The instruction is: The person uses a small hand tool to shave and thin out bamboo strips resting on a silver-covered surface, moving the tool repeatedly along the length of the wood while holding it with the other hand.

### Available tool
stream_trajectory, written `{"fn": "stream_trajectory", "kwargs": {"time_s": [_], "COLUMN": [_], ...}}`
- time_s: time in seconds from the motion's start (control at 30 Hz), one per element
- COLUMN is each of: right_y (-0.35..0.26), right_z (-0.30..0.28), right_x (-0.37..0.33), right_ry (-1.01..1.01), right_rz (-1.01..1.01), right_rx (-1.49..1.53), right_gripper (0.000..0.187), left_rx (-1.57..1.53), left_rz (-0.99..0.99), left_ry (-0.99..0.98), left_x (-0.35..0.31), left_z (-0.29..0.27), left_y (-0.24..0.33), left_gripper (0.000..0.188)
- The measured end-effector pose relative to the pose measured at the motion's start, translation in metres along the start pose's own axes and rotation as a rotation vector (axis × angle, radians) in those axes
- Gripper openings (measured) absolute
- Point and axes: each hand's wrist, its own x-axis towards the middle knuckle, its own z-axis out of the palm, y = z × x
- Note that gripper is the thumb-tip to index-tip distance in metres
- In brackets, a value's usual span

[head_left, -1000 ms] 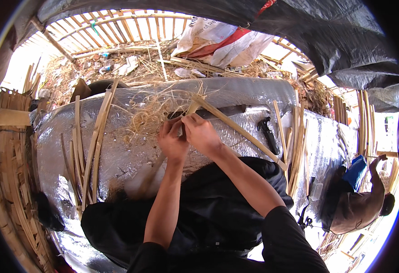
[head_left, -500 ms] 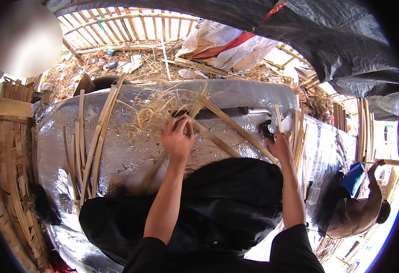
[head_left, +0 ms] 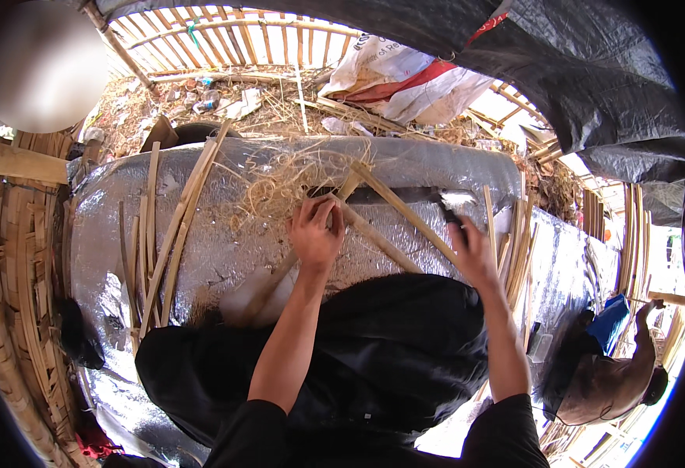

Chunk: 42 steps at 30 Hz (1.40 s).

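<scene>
My left hand [head_left: 315, 234] is closed in a pinch at the joint of a pale bamboo frame [head_left: 414, 218]. What the fingertips hold, if anything, is too small to make out. The frame's sticks meet just beyond that hand and spread back toward my lap. In a closed fist, my right hand [head_left: 477, 253] grips a black-handled tool [head_left: 453, 217]; blur hides the shape of its head, just right of the frame. A long dark bar [head_left: 405, 194] lies behind the joint. Curly pale shavings [head_left: 280, 183] are heaped beyond my left hand.
Silvery foil sheeting [head_left: 225, 257] covers the surface before me. Bamboo strips [head_left: 179, 226] stand at my left, with another bundle [head_left: 518, 234] at my right. Another person [head_left: 608, 382] sits at far right. A dark tarp [head_left: 576, 78] hangs overhead, and littered ground [head_left: 272, 117] lies beyond.
My right hand has swung the black-handled tool up and slightly left toward the frame. My left hand keeps its pinch at the joint. The whole view has shifted slightly.
</scene>
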Motion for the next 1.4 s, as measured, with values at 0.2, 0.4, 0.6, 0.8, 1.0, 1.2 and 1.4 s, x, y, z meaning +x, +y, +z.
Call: {"fn": "stream_trajectory", "kwargs": {"time_s": [0.2, 0.4, 0.6, 0.8, 1.0, 1.2, 1.4], "right_y": [-0.061, -0.088, -0.093, -0.087, -0.092, -0.080, -0.088], "right_z": [0.084, 0.106, 0.107, 0.113, 0.111, 0.118, 0.115], "right_x": [-0.010, -0.005, -0.006, -0.009, -0.008, -0.006, -0.003], "right_ry": [0.210, 0.153, 0.209, 0.251, 0.279, 0.272, 0.324], "right_rz": [-0.644, -0.546, -0.587, -0.554, -0.626, -0.594, -0.670], "right_rx": [-0.137, -0.032, -0.062, 0.033, -0.040, 0.020, -0.048], "right_gripper": [0.034, 0.034, 0.033, 0.031, 0.029, 0.032, 0.032], "left_rx": [-0.024, 0.031, 0.017, 0.015, 0.022, 0.014, 0.031], "left_rz": [0.003, -0.009, -0.023, -0.022, -0.021, -0.028, -0.049], "left_ry": [-0.001, 0.013, 0.012, 0.003, 0.003, 0.015, -0.003], "left_x": [-0.002, 0.001, -0.006, -0.003, -0.003, -0.004, -0.002], "left_z": [0.006, 0.004, 0.007, 0.007, 0.008, 0.011, 0.005], "left_y": [0.001, 0.003, -0.002, 0.004, -0.004, -0.001, 0.001], "left_gripper": [0.011, 0.014, 0.014, 0.013, 0.013, 0.011, 0.011]}}
